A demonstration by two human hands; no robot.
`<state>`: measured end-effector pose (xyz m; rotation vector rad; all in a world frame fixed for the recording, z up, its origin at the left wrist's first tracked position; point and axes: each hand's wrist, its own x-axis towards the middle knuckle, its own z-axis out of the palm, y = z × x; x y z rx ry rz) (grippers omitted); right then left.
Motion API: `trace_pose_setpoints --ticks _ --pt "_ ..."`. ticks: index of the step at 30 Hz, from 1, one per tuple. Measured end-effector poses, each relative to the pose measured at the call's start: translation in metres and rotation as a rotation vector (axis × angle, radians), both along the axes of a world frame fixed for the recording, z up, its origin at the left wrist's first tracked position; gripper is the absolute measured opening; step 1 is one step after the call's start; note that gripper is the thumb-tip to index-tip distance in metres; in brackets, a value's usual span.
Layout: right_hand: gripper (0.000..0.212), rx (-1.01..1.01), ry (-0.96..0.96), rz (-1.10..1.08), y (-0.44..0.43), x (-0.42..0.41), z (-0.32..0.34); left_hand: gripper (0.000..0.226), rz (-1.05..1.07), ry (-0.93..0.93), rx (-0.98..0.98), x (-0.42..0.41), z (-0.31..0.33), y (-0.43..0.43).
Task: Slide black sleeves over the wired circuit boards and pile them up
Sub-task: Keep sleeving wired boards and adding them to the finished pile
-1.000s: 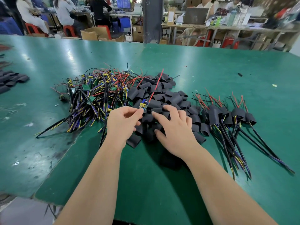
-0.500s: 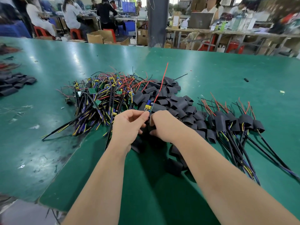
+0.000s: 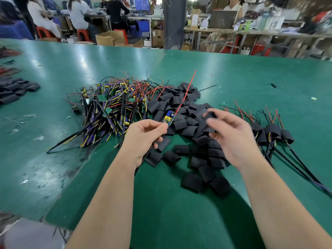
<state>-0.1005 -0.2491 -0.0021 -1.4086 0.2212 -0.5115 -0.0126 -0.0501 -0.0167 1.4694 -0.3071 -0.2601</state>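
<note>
**Layout.** Three groups lie across the middle of the surface. The tangle of bare wired boards is on the left and the loose sleeves are in the centre. The finished pile is on the right, with its sleeved ends far from you and its cables running near-right.

**Hands.** Your left hand pinches one circuit board by its near end, above the loose sleeves. The board's red wire points up and away from you, and a dark cable trails back under your wrist. Your right hand hovers just right of the board with its fingers curled. Motion blur hides the detail, but a black sleeve appears to be pinched at the fingertips.

**Step in hand: threading.**
1. Hold the board steady and let the sleeve do the travelling.
2. Squeeze the flat sleeve by its edges so that its mouth opens.
3. Catch the tip of the red wire first, then run the sleeve down over the components. These stand proud of the board and will likely snag, so ease the sleeve over them and do not force it.
4. Stop once the board is covered, then lay it on the finished pile with the cables aligned.

**Surroundings.** The room beyond holds a grey pillar, people seated at far benches on red stools, and cardboard boxes. The surface is green, scuffed and stained at near left, with white scraps on it. A second heap of sleeves lies at its left edge, and one stray tube piece lies far right.
</note>
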Motion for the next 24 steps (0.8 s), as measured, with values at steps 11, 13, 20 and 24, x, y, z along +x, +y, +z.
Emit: trace_pose_setpoints --ticks 11,13,20,24 --pt "0.016 0.959 -0.322 -0.141 -0.034 -0.016 0.002 0.012 -0.469 -0.081 0.189 -0.013 0.01 0.012" --pt "0.025 0.965 -0.335 -0.114 -0.031 -0.017 0.004 0.012 -0.484 -0.084 0.18 -0.014 0.011 0.013" --pt "0.03 0.913 -0.338 -0.037 -0.022 -0.019 0.011 0.015 -0.457 -0.093 0.18 -0.014 0.011 0.016" --pt "0.022 0.893 -0.364 0.004 -0.018 -0.02 0.013 0.012 -0.413 -0.072 0.15 -0.012 0.01 0.017"
